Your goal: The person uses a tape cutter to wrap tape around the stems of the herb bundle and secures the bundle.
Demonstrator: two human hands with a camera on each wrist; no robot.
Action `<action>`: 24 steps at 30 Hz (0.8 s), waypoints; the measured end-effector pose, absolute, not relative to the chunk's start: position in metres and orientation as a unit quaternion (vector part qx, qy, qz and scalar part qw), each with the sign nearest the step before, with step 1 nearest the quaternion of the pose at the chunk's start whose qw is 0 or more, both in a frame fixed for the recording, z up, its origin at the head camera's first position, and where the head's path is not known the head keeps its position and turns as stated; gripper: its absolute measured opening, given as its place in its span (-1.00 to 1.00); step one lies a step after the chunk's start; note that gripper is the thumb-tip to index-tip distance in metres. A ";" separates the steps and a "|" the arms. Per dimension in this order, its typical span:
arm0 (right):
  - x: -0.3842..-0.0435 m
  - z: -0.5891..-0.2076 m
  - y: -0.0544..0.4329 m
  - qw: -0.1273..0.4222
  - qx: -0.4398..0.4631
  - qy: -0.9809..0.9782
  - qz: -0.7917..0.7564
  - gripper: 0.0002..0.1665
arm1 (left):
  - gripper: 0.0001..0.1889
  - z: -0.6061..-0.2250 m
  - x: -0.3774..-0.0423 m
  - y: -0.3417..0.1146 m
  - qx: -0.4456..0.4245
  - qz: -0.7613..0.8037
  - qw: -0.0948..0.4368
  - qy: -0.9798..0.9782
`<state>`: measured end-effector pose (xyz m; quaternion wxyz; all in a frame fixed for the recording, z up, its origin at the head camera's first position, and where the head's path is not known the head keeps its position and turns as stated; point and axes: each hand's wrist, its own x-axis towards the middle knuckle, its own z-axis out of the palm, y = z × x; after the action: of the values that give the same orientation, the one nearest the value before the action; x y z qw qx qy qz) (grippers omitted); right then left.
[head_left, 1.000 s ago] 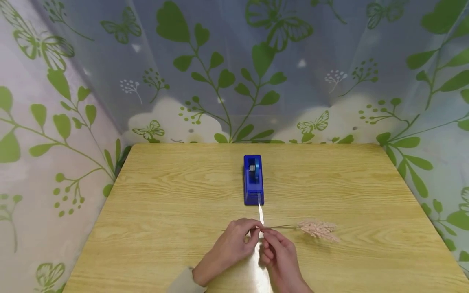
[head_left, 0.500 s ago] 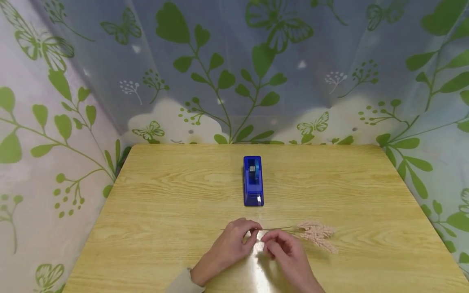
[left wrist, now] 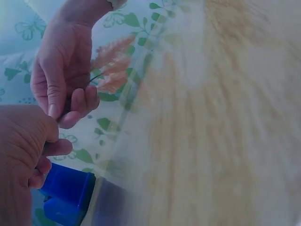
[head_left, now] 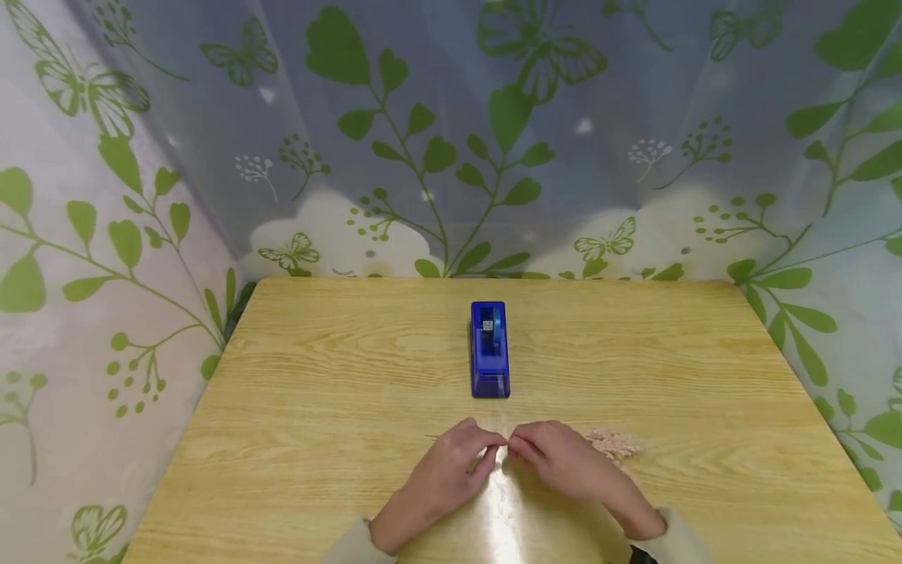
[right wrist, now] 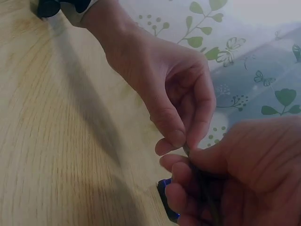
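Note:
Pink feathery dried grass stems lie sideways between the two hands over the table, plumes to the right. My left hand pinches the thin stems between thumb and forefinger, and a stem end pokes out at its left. Fingertips touching the left ones, my right hand pinches the stems too and partly covers the plumes. In the left wrist view the plumes show behind the right hand. Any tape round the stems is hidden by fingers. A blue tape dispenser stands just beyond the hands.
The wood-grain table reaches back to a curtain printed with green leaves and butterflies, which also hangs at both sides. A bright reflection lies on the tabletop below the hands.
The tape strip stretched from dispenser to hands has come off the dispenser. My right hand drew back right, then returned over the stems beside the left hand, which stayed in place.

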<state>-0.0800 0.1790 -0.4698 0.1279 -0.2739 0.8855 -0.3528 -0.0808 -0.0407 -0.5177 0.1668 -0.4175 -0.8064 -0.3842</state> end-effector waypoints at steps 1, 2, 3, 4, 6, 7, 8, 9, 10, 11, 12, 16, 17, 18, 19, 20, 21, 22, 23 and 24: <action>-0.081 -0.470 0.179 0.126 -0.274 0.885 -0.355 -0.64 | -0.81 -0.518 -0.081 -0.040 -0.417 -0.383 0.168 -0.807; -0.081 -0.471 0.179 0.121 -0.276 0.885 -0.355 -0.66 | -0.82 -0.518 -0.080 -0.040 -0.416 -0.384 0.168 -0.807; -0.081 -0.471 0.179 0.115 -0.277 0.887 -0.350 -0.67 | -0.82 -0.519 -0.080 -0.040 -0.415 -0.383 0.168 -0.808; -0.080 -0.471 0.179 0.108 -0.278 0.890 -0.345 -0.70 | -0.83 -0.519 -0.080 -0.040 -0.415 -0.382 0.170 -0.808; -0.079 -0.472 0.179 0.092 -0.282 0.896 -0.330 -0.75 | -0.83 -0.519 -0.080 -0.040 -0.414 -0.379 0.171 -0.810; -0.079 -0.472 0.179 0.082 -0.283 0.900 -0.322 -0.78 | -0.83 -0.519 -0.080 -0.039 -0.414 -0.379 0.171 -0.810; -0.078 -0.473 0.178 0.071 -0.285 0.903 -0.313 -0.81 | -0.82 -0.519 -0.079 -0.039 -0.412 -0.377 0.171 -0.811; -0.077 -0.473 0.178 0.060 -0.288 0.906 -0.306 -0.83 | -0.82 -0.519 -0.079 -0.039 -0.410 -0.375 0.170 -0.814; -0.076 -0.474 0.177 0.047 -0.291 0.908 -0.297 -0.84 | -0.82 -0.519 -0.079 -0.039 -0.408 -0.373 0.168 -0.816; -0.075 -0.475 0.177 0.032 -0.295 0.911 -0.286 -0.85 | -0.80 -0.519 -0.079 -0.038 -0.404 -0.371 0.164 -0.820; -0.074 -0.476 0.176 0.019 -0.298 0.913 -0.278 -0.86 | -0.80 -0.518 -0.079 -0.038 -0.400 -0.368 0.161 -0.824; -0.070 -0.482 0.174 -0.034 -0.319 0.914 -0.250 -0.89 | -0.83 -0.514 -0.077 -0.037 -0.381 -0.347 0.143 -0.845; -0.069 -0.483 0.173 -0.046 -0.324 0.912 -0.245 -0.90 | -0.84 -0.513 -0.077 -0.037 -0.376 -0.340 0.139 -0.851; -0.069 -0.485 0.173 -0.055 -0.328 0.911 -0.244 -0.91 | -0.84 -0.512 -0.077 -0.037 -0.372 -0.333 0.136 -0.856; -0.068 -0.487 0.173 -0.061 -0.330 0.909 -0.246 -0.92 | -0.85 -0.511 -0.076 -0.036 -0.370 -0.327 0.133 -0.859; -0.068 -0.488 0.173 -0.065 -0.331 0.908 -0.249 -0.92 | -0.86 -0.510 -0.076 -0.036 -0.368 -0.321 0.132 -0.862; -0.068 -0.489 0.172 -0.067 -0.330 0.906 -0.255 -0.93 | -0.86 -0.510 -0.077 -0.036 -0.366 -0.317 0.132 -0.865; -0.068 -0.490 0.172 -0.062 -0.326 0.906 -0.262 -0.92 | -0.86 -0.510 -0.077 -0.035 -0.365 -0.315 0.133 -0.866; -0.068 -0.490 0.172 -0.055 -0.319 0.906 -0.271 -0.92 | -0.86 -0.509 -0.077 -0.035 -0.365 -0.315 0.136 -0.866; -0.068 -0.489 0.172 -0.044 -0.311 0.907 -0.281 -0.90 | -0.86 -0.509 -0.078 -0.035 -0.366 -0.314 0.139 -0.865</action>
<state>-0.0683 0.1721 -0.4894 -0.0442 -0.3111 0.9070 -0.2806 -0.0777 -0.0347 -0.5092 0.1389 -0.3659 -0.8651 -0.3136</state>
